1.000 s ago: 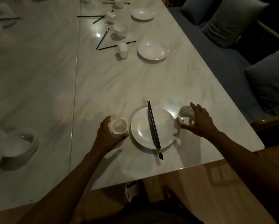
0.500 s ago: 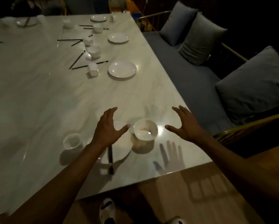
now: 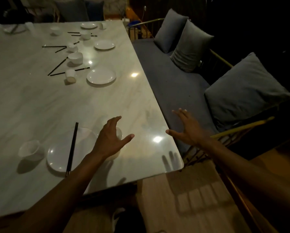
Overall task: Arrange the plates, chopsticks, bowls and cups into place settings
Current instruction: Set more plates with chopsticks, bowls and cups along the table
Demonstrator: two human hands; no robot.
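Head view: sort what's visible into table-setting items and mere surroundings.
For the job:
- near plate with chopsticks laid across it
- cup to its left
- bowl, partly hidden behind the left hand
- unsorted plates, bowls, cups and chopsticks farther up the table

Just lying about:
- grey cushions
- bench seat

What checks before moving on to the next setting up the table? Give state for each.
1. Left hand free: ok, fingers spread, nothing held.
2. Right hand free: ok, open, out past the table edge.
3. Chopsticks on near plate: ok, lying across it, lower tips past the rim.
4. Near cup upright left of the plate: ok.
5. Near bowl placement: cannot tell, the left hand covers most of it.
6. Next setting sorted: not ok, its cup lies on its side and black chopsticks are scattered beside the next plate.
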